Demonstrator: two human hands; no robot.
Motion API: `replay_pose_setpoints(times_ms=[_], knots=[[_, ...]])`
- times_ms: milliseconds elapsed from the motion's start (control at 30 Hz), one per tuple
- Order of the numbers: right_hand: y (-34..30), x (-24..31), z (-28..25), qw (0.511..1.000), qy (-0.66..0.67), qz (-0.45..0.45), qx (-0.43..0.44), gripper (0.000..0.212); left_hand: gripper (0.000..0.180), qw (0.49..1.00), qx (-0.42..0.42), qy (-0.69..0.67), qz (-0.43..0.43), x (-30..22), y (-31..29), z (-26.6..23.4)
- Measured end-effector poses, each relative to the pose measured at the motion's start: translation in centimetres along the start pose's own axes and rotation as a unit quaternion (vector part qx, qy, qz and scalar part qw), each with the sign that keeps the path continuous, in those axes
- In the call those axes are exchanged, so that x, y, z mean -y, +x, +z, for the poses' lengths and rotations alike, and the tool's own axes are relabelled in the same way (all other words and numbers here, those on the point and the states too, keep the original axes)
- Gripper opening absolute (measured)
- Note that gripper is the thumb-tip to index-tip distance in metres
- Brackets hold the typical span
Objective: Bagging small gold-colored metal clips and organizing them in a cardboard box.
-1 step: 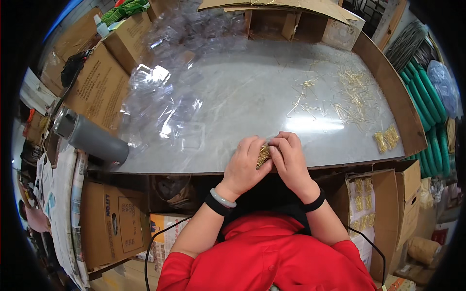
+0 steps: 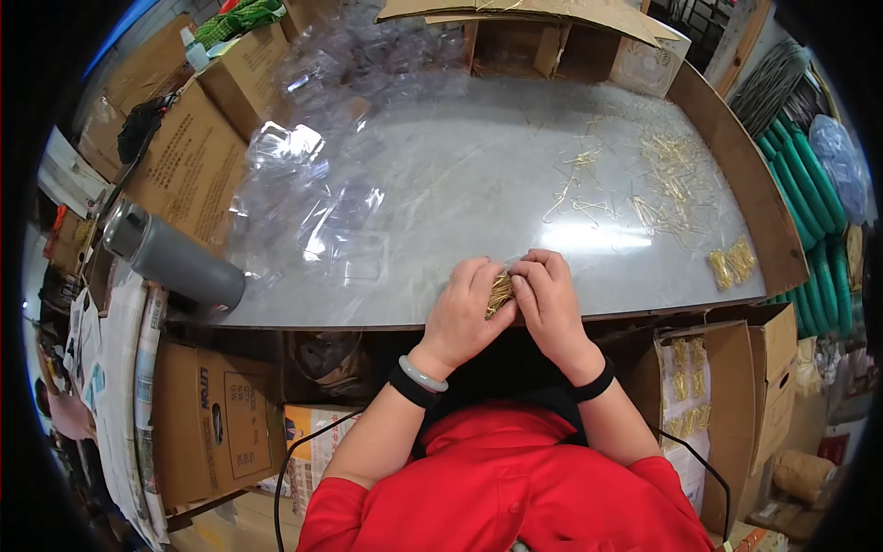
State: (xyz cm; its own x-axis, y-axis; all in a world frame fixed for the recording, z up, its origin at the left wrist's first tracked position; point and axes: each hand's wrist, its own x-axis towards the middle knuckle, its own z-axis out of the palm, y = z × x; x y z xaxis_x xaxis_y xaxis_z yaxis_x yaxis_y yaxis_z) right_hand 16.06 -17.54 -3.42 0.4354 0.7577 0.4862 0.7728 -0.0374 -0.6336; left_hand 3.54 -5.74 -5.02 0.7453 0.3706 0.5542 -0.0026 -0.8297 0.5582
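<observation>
A small bundle of gold-coloured wire hooks (image 2: pixel 499 296) sits between my hands at the table's near edge. My left hand (image 2: pixel 462 311) is closed round it from the left, thumb toward the middle. From the other side my right hand (image 2: pixel 552 304) has its fingers bent and closed at the bundle's right end; its fingertips partly hide the hooks. Loose gold hooks (image 2: pixel 676 189) lie scattered over the right part of the grey table (image 2: pixel 460 184). Two bundles of hooks (image 2: pixel 733 263) rest near the right front corner.
Clear plastic packaging (image 2: pixel 308 198) is heaped on the table's left side. A grey bottle (image 2: pixel 175 262) leans inward at the left edge. Cardboard (image 2: pixel 740 175) borders the right side. Below it, an open carton (image 2: pixel 731 405) holds bagged hook bundles. A cardboard shelf (image 2: pixel 515 51) stands behind.
</observation>
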Motion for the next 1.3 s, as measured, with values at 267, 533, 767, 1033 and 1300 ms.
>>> replay_pose_setpoints(times_ms=[267, 533, 767, 1033, 1300], knots=[[0.5, -0.2, 1.4, 0.995, 0.061, 0.008, -0.083, 0.012, 0.065, 0.999, 0.024, -0.019, 0.030, 0.0, 0.1, -1.2], [-0.8, -2.7, 2.1, 0.947, -0.218, -0.224, -0.075, 0.020, 0.076, 0.998, 0.062, -0.028, 0.006, 1.7, 0.3, 0.7], [-2.9, -0.5, 0.6, 0.976, -0.172, -0.130, 0.009, 0.074, 0.117, 0.994, 0.104, -0.009, 0.037, -0.4, 0.0, -0.5], [-1.8, -0.7, 2.5, 0.982, -0.174, -0.061, -0.047, 0.069, 0.123, 0.961, 0.158, -0.219, -0.052, 0.2, 0.5, -2.1], [-0.1, 1.5, -0.3, 0.981, -0.121, -0.056, -0.143, 0.059, 0.107, 0.904, 0.020, -0.412, -0.109, 1.3, 0.1, -1.9]])
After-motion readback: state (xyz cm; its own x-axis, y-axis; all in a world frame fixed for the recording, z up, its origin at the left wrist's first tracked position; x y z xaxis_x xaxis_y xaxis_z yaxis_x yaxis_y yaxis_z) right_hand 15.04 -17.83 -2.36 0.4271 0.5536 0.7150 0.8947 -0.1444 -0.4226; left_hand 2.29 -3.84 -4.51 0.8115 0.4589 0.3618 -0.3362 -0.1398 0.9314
